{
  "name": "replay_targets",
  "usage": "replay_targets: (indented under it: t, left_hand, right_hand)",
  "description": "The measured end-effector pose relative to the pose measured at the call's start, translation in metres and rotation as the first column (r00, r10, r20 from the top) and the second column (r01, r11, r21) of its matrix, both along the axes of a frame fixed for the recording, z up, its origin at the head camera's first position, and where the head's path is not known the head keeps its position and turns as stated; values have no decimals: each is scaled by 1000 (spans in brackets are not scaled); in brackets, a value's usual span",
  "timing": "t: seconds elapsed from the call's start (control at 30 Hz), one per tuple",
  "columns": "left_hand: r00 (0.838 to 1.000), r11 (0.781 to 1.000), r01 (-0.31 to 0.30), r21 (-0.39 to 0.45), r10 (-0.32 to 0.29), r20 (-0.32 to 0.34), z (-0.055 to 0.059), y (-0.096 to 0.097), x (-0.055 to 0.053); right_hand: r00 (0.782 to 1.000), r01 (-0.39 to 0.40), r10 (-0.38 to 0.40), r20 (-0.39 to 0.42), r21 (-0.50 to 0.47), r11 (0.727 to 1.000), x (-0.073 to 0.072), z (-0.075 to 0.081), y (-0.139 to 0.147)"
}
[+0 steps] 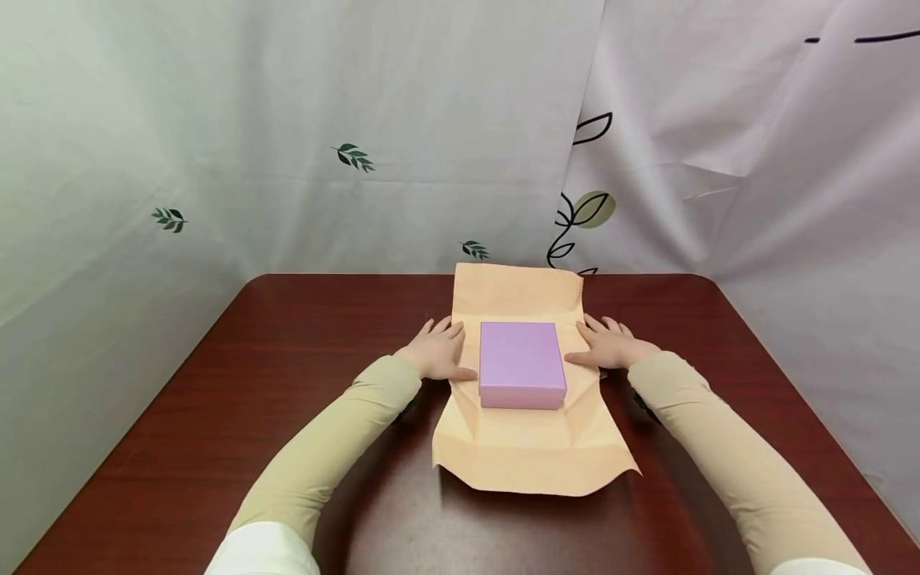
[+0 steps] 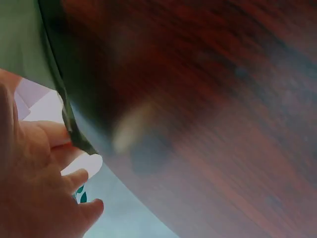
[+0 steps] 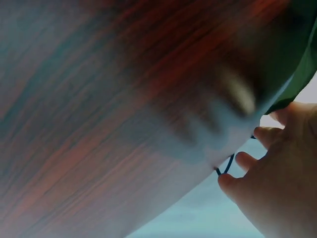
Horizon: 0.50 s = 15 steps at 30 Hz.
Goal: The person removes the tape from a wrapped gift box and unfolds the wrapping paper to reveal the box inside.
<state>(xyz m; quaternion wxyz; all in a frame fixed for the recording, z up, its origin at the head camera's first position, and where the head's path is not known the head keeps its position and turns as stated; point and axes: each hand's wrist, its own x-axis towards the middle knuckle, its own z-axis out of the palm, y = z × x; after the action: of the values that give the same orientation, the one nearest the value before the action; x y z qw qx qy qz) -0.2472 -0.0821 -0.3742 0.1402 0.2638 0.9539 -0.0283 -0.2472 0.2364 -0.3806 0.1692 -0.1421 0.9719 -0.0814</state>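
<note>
A lilac lidded box (image 1: 521,355) lies flat on a creased sheet of peach paper (image 1: 532,463). My left hand (image 1: 436,351) rests at the paper's left edge, its thumb over the sheet near the box and its fingers spread forward. At the right edge, my right hand (image 1: 609,343) touches the sheet, with the thumb pointing toward the box. Both hands stay apart from the box. In the left wrist view, the paper's dark underside (image 2: 79,99) meets the fingers; the right wrist view shows the right fingers beside the paper (image 3: 292,84).
The dark red wooden table (image 1: 287,351) carries the paper near its middle. Its far edge meets a pale curtain (image 1: 402,96) with leaf prints, which also hangs along both sides. The paper's near flap curls up off the table.
</note>
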Motion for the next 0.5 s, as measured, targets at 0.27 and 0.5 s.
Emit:
replay_targets:
  t: [0.27, 0.5]
  left_hand:
    - [994, 997, -34, -75, 41, 106, -5, -2, 3]
    - [992, 998, -32, -46, 37, 121, -3, -3, 6]
  right_hand:
    - [996, 21, -25, 80, 54, 998, 2, 1, -2]
    - [995, 30, -34, 92, 43, 999, 5, 2, -3]
